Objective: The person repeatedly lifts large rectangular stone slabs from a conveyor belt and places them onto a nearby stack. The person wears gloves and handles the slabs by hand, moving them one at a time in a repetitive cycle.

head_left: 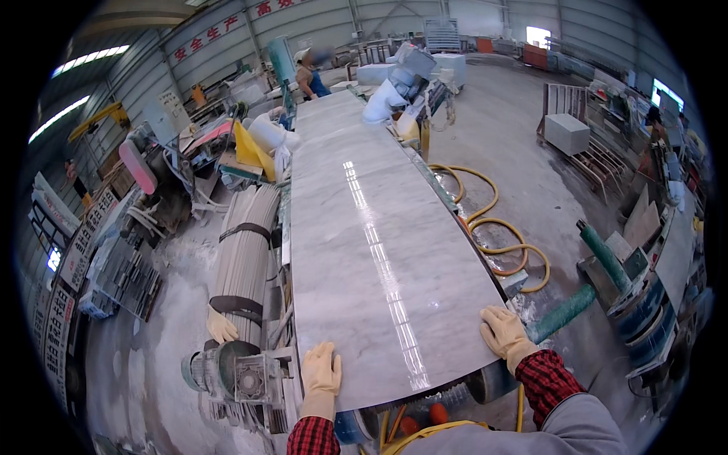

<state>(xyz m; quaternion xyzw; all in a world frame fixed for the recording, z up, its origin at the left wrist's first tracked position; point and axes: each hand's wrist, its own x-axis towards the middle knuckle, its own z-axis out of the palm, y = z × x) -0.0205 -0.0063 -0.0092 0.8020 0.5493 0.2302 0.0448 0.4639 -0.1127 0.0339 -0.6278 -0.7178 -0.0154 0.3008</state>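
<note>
Resting hands [413, 353] on marble slab [379, 250].

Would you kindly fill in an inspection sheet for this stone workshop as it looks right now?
Surface: machine bed mostly hidden under the slab.
Job's things: long polished grey marble slab, glossy, lying flat.
Clutter: spare glove beside a strapped roller.
Hands: left hand and right hand, both gloved, rest flat on the slab's near end.
Cables: yellow hose coiled on the floor.
Surroundings: another person at the far end; stone block on a pallet.
</note>
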